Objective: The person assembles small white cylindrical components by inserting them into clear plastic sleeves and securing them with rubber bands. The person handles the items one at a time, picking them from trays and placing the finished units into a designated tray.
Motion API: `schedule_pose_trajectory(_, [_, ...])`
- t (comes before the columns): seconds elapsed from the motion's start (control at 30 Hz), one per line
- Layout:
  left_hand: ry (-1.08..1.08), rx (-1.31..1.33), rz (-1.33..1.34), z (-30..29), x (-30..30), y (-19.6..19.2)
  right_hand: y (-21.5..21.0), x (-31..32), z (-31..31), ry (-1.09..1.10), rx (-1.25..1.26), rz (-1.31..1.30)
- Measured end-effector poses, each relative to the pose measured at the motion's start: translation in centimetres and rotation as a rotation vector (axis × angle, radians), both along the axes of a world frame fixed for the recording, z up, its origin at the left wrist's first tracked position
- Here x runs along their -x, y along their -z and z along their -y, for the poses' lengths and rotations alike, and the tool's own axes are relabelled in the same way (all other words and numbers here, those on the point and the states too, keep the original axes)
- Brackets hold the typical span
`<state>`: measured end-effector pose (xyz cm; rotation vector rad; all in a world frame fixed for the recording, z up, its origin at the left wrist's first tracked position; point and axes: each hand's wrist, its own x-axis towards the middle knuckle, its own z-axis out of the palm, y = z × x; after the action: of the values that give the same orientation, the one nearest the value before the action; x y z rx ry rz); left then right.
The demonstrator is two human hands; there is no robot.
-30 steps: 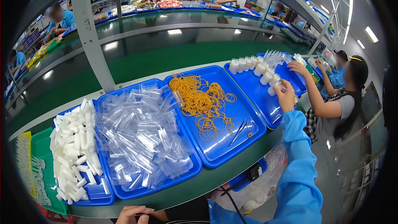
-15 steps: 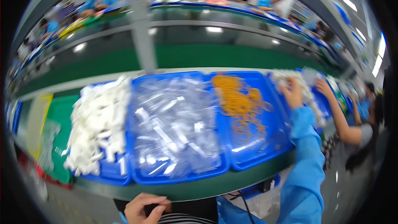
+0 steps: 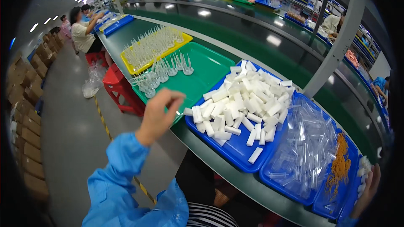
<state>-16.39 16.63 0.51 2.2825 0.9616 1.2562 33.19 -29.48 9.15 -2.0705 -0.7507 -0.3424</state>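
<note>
My left hand point(image 3: 160, 114) is raised over the near edge of the green tray point(image 3: 210, 68), its fingers bent toward the thumb in a pinch. Anything between the fingertips is too small to make out. Clear plastic pieces with upright prongs point(image 3: 162, 72) stand in rows on that tray. Right of the hand, short white foam-like blocks point(image 3: 246, 98) are heaped on a blue tray point(image 3: 242, 162). At the far right my right hand point(image 3: 368, 188) has its fingers stretched out beside small white pieces point(image 3: 362, 171); the picture's rim cuts off part of it.
Clear plastic sleeves point(image 3: 303, 147) fill another blue tray, and orange rubber bands point(image 3: 339, 164) lie in the one beside it. A yellow tray point(image 3: 185, 39) holds more pronged pieces. A red stool point(image 3: 120, 88) stands left of the bench. A metal post point(image 3: 338, 42) rises behind the trays.
The view has swung left. My left hand has risen from the bench's front edge to the green tray. My right hand stays around the white pieces, now at the picture's right rim.
</note>
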Motion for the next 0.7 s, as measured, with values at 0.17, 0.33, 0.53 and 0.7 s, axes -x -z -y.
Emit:
schedule_pose_trajectory(0.17, [0.027,-0.3,-0.388,-9.8,-3.3,0.4,-2.3,16.0,-15.0,-0.728,0.378,0.476])
schedule_pose_trajectory(0.33, [-0.228,-0.616,-0.726,-17.0,-5.2,2.0,1.4,23.5,-27.3,-1.117,0.454,0.622])
schedule_pose_trajectory(0.53, [-0.153,-0.617,-0.811,-14.5,-5.5,2.3,3.9,26.7,-34.1,-1.172,0.427,0.622])
schedule_pose_trajectory(0.7, [-0.091,-0.448,-0.121,-7.8,0.8,-2.4,2.1,25.9,-34.6,-1.175,0.321,0.492])
